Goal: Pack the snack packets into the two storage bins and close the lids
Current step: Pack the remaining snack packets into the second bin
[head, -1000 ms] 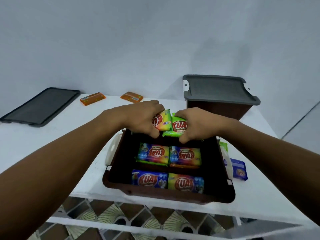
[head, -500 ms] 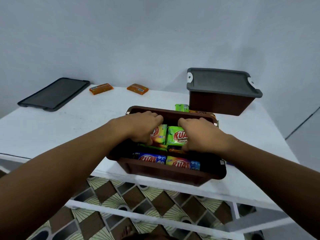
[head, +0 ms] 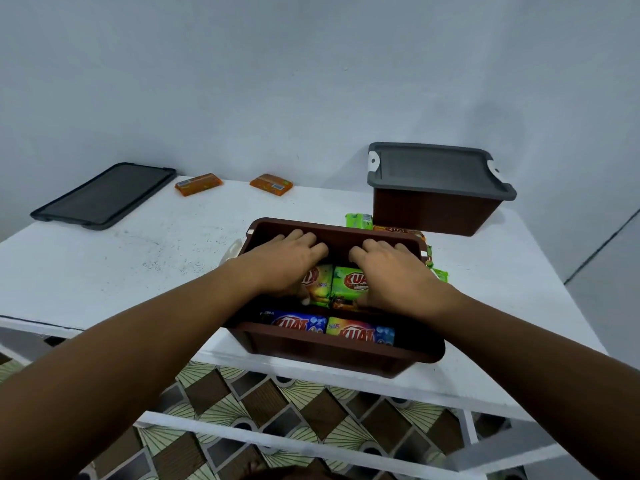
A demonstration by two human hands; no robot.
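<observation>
The open brown plastic bin [head: 332, 355] sits at the near edge of the white bench [head: 138, 265]. Inside, my left hand [head: 287, 268] holds the yellow foil packet [head: 320, 284] and my right hand [head: 391, 271] holds the green foil packet [head: 349, 282] beside it (another packet row [head: 298, 322] lies nearer me). The lidded brown bin [head: 433, 211] stands behind-right, and the loose grey lid [head: 104, 195] lies far left.

An open brown bin [head: 332, 355] stood lidless at the table's near edge. In its near row a blue packet [head: 298, 322] and a yellow-and-blue packet [head: 360, 332] lay side by side, labels up. Behind them a yellow packet [head: 320, 284] and a green packet [head: 349, 284] sat touching, gripped by the left hand [head: 287, 261] and the right hand [head: 391, 271]. A closed brown bin [head: 433, 213] stood near the far right corner under its fitted grey lid [head: 436, 168]. A loose grey lid [head: 104, 195] lay flat at the far left corner. A left orange packet [head: 198, 184] and a right orange packet [head: 272, 184] lay along the far edge. A small green packet [head: 359, 221] lay between the bins.
</observation>
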